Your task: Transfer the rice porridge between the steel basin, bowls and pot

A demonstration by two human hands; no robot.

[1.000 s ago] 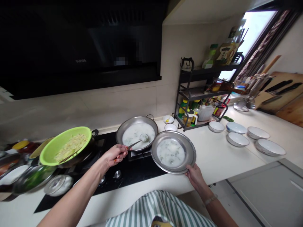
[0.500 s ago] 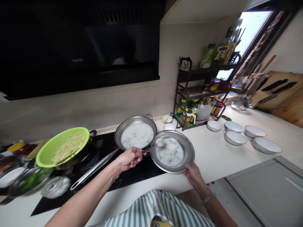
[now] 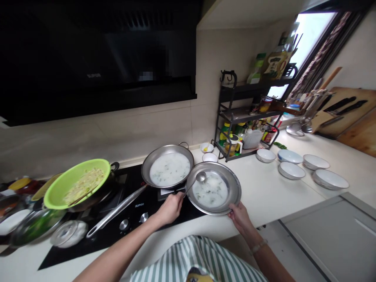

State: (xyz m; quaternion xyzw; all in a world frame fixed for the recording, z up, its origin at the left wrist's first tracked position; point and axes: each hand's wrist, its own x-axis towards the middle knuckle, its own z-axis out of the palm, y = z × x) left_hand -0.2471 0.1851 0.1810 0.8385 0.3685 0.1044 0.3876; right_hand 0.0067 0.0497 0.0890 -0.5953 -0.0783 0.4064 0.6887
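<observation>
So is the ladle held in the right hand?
No, the left hand holds the ladle, while the right hand grips the metal basin at its edge.

We look out through one camera worn on the person's head, facing forward and down over the cooktop (image 3: 133,213). We sit near enough that the striped apron (image 3: 196,258) rises at the bottom centre and the forearms (image 3: 129,250) come in from the lower edge, with the left hand (image 3: 170,208) and right hand (image 3: 240,217) below the middle. Our wide view takes in the range hood (image 3: 96,47) at upper left and a window (image 3: 313,39) at upper right.
</observation>
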